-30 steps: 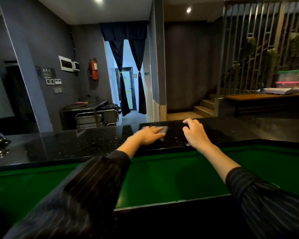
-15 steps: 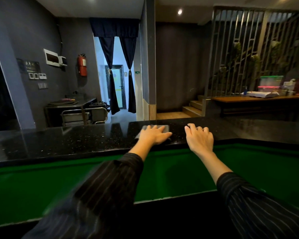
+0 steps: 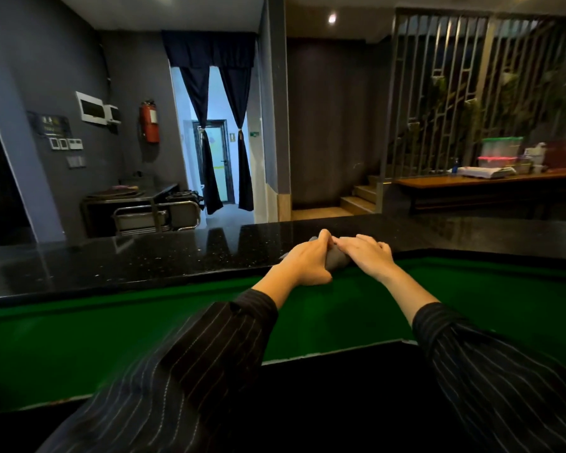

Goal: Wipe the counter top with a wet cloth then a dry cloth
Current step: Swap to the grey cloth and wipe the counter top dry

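Observation:
A glossy black speckled counter top runs across the view above a green inner wall. A grey cloth is bunched up at the counter's near edge, mostly hidden between my hands. My left hand is closed around its left side. My right hand lies over its right side with fingers curled onto it. Both hands touch each other over the cloth.
The green panel drops below the counter edge toward me. Beyond the counter stand a metal trolley, a curtained doorway, steps and a wooden table with plastic boxes. A dark object sits at the counter's far left.
My left hand pulled the cloth from flat on the counter back to the near edge and bunched it. My right hand moved left from the bare counter onto the cloth.

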Motion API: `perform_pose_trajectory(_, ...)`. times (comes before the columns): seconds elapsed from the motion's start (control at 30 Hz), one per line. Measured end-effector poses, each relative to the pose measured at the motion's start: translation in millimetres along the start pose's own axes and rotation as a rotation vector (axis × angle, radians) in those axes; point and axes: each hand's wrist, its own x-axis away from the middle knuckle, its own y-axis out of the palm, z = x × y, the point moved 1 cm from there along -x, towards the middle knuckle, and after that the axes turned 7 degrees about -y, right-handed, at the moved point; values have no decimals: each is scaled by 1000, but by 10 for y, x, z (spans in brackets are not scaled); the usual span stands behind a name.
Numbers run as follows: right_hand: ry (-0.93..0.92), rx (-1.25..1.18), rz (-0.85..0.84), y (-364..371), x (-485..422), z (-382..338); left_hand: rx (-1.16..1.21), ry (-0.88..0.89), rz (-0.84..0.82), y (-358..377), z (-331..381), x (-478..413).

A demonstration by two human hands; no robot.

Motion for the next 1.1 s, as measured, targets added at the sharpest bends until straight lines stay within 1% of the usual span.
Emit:
perform_pose_trajectory(0.1, -107, 5, 35, 124, 160, -122, 18, 83, 189, -61, -224, 328)
perform_pose_trajectory(0.2, -247, 79, 46, 245, 291, -468, -16, 132, 252, -147, -480, 669)
perform_pose_trajectory(0.27, -334, 93, 15, 348, 377, -734, -4, 120, 288, -315, -672, 913)
perform_pose_trajectory(0.33, -414, 26, -31, 451, 475, -998, 73, 49, 357, -536, -888, 1177)
perform_pose_trajectory(0.4, -489, -59, -73, 553, 578, -1302, 188, -60, 440, -780, -1119, 1463)
perform_pose_trajectory(0.43, -536, -61, -78, 618, 619, -1477, 236, -111, 480, -907, -1234, 1609)
perform_pose_trajectory(0.5, -634, -59, -39, 770, 649, -1868, 305, -212, 518, -1173, -1484, 1892)
perform_pose_trajectory(0.53, -656, -116, 0, 848, 653, -2093, 352, -274, 507, -1306, -1624, 2028)
perform_pose_trajectory(0.6, -614, -295, 24, 986, 681, -2571, 505, -429, 469, -1558, -1901, 2321)
perform_pose_trajectory(0.7, -510, -494, -58, 1205, 724, -3267, 797, -686, 438, -1847, -2312, 2828)
perform_pose_trajectory(0.77, -470, -516, -99, 1423, 729, -3701, 1021, -814, 361, -1996, -2588, 3158)
perform_pose_trajectory(0.83, -427, -477, -118, 1648, 771, -4103, 1165, -860, 284, -2134, -2841, 3471)
perform_pose_trajectory(0.87, -406, -460, -128, 1765, 804, -4288, 1200, -863, 279, -2190, -2960, 3620)
perform_pose_trajectory(0.9, -388, -449, -142, 1881, 846, -4461, 1232, -865, 295, -2235, -3076, 3759)
perform_pose_trajectory(0.97, -350, -460, -181, 2120, 892, -4764, 1197, -902, 379, -2282, -3301, 4008)
perform_pose_trajectory(1.1, -285, -494, -237, 2535, 870, -5245, 1058, -1013, 745, -2314, -3815, 4311)
